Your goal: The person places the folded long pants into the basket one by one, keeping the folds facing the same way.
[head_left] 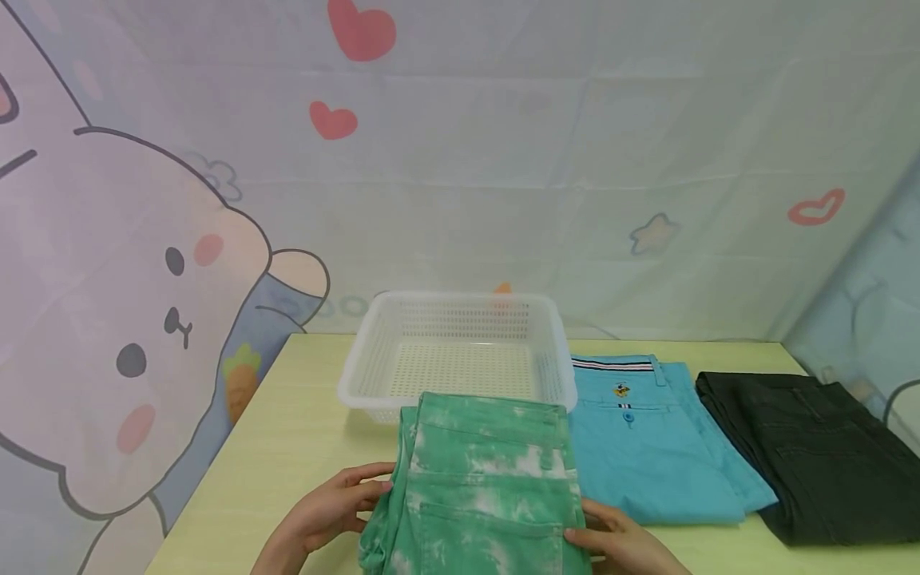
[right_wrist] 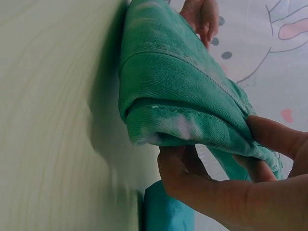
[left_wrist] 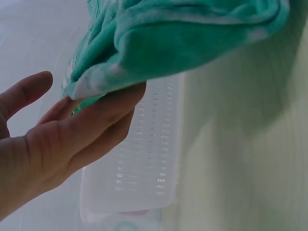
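Note:
Green-and-white tie-dye trousers [head_left: 496, 479], folded into a thick rectangle, are held up off the table between my two hands. My left hand [head_left: 334, 511] is at their left side. In the left wrist view its fingers [left_wrist: 103, 113] lie nearly straight under the cloth, the thumb lifted away from it. With my right hand [head_left: 621, 539] I grip the right edge; in the right wrist view the thumb [right_wrist: 272, 132] presses on top and the fingers curl underneath. A white plastic basket [head_left: 347, 383] stands just beyond the trousers, which overlap its near rim in the head view.
Folded blue trousers [head_left: 647, 455] lie on the pale yellow table [head_left: 287, 431] right of the basket. Farther right are folded black trousers [head_left: 834, 463], touching the blue ones. A cartoon-printed cloth [head_left: 460, 160] hangs behind the table.

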Motion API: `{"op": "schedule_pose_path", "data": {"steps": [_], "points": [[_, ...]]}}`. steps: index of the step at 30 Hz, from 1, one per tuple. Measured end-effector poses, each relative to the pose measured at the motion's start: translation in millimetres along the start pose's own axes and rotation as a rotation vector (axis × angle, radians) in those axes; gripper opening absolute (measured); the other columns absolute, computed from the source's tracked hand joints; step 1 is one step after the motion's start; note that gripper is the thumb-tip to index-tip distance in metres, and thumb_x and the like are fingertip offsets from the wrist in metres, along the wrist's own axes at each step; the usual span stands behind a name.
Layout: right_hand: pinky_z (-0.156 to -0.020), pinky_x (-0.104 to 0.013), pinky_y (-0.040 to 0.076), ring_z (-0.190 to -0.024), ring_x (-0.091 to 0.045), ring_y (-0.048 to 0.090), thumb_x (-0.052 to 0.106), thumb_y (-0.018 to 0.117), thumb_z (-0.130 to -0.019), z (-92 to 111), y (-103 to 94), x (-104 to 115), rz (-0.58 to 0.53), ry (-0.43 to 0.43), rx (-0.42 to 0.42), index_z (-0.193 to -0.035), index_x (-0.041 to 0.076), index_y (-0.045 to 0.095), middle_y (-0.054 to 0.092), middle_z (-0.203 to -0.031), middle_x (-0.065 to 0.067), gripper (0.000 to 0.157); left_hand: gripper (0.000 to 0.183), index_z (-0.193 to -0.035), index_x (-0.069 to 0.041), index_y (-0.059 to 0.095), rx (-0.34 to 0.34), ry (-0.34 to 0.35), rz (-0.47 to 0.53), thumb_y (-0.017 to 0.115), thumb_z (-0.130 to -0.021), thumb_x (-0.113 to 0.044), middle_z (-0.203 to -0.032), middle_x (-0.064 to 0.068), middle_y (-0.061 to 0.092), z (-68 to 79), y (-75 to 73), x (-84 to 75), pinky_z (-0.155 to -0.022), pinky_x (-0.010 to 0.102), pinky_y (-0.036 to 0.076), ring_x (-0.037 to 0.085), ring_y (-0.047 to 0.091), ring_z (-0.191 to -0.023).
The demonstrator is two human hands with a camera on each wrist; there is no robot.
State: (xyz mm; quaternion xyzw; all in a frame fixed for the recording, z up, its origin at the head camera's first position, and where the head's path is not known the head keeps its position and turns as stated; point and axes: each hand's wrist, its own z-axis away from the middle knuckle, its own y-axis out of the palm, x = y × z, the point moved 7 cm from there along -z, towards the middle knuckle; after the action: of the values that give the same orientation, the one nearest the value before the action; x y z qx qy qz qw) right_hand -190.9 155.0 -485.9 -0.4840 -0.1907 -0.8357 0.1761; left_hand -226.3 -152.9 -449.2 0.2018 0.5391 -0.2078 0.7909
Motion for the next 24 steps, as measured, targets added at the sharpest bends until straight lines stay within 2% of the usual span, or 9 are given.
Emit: {"op": "schedule_pose_path", "data": {"steps": [7,18,24], "points": [[-0.087,-0.049,0.044,-0.109,-0.027,0.053,0.03,0.053,-0.089,-3.7,-4.3,1.7,0.069,-0.023,-0.043,-0.14,-0.001,0.019,0.037,-0.134,-0.027,0.069,0.063,-0.142,-0.001,0.016,0.028,-0.009,0.004,0.046,-0.093,-0.027,-0.109,0.001,0.061,-2.4,-1.1,4.6,-0.082,0.035,0.049,0.015,0.062,-0.093],[-0.09,-0.049,0.043,-0.114,-0.025,0.049,0.03,0.05,-0.091,-5.5,-2.1,6.7,0.072,-0.068,0.008,-0.142,-0.001,0.011,0.028,-0.14,-0.027,0.071,0.064,-0.144,-0.004,0.008,0.096,0.016,0.052,0.044,-0.094,-0.025,-0.121,0.002,0.056,-4.4,1.7,8.1,-0.089,0.036,0.045,0.015,0.057,-0.104],[-0.087,-0.054,0.042,-0.119,-0.037,0.042,0.034,0.048,-0.092,-6.9,-5.6,4.6,0.081,-0.048,-0.022,-0.143,-0.001,0.007,0.019,-0.142,-0.031,0.073,0.062,-0.144,-0.005,0.009,0.113,0.033,0.063,0.043,-0.095,-0.024,-0.123,0.002,0.054,-5.2,3.9,6.8,-0.089,0.037,0.046,0.014,0.057,-0.105]]}}
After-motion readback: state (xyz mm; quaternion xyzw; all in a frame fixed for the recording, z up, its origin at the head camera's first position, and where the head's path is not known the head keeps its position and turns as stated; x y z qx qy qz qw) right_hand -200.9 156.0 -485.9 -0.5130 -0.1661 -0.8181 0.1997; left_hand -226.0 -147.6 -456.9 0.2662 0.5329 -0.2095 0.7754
